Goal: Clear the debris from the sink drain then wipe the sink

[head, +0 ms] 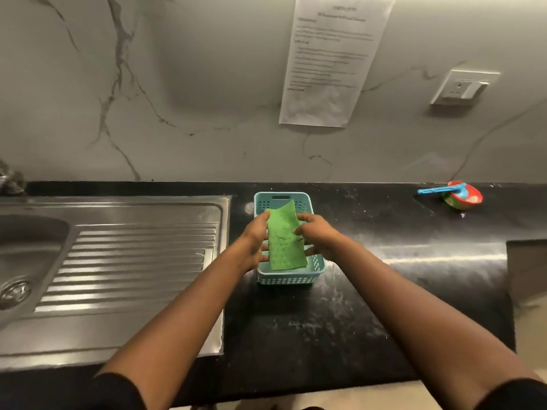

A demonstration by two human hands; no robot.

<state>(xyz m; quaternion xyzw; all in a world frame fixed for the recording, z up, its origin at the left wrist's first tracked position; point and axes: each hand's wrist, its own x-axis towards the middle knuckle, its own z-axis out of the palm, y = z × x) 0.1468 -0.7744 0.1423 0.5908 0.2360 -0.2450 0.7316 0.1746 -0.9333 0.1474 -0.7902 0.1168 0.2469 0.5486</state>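
A black counter runs across the middle of the frame, speckled with pale smears. On it, at centre, stands a teal perforated basket. At the far right, close to the wall, sits a red bowl with a blue utensil across its rim, handle pointing left. The grey veined wall carries a printed sheet at upper centre-right, with a white switch plate to its right.

The sink is brushed metal with a dull shine and a ribbed drainboard. The table is glossy black stone, speckled white. The basket is perforated plastic. The cloth is matt and dimpled. The wall looks like veined marble.
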